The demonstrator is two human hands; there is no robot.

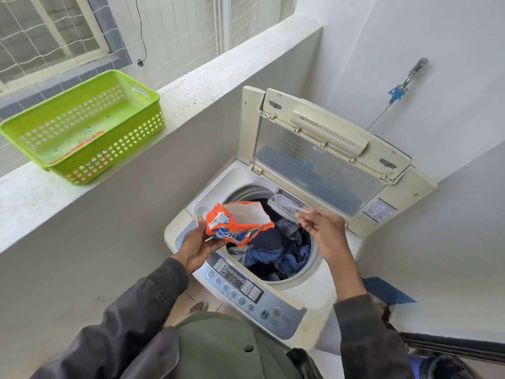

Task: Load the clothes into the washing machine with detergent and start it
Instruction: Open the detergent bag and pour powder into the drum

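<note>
The crinkled plastic detergent pouch [237, 224] is bright orange with blue-and-white print; the heap of clothes [276, 253] runs navy to mid blue with some grey. The top-loading washing machine [314, 292] is cream, its control panel [246, 289] silver-grey, the perforated plastic basket [82, 124] lime green with a square-hole grid, and the small plastic piece [302, 212] pinched in the right hand [325, 228] clear.

The pouch [240, 224] hides most of the left fingers [202, 228]; the clear item [302, 212] pinched in the right fingers [310, 224] is too blurred to name; panel [237, 283] lettering below them is illegible.
</note>
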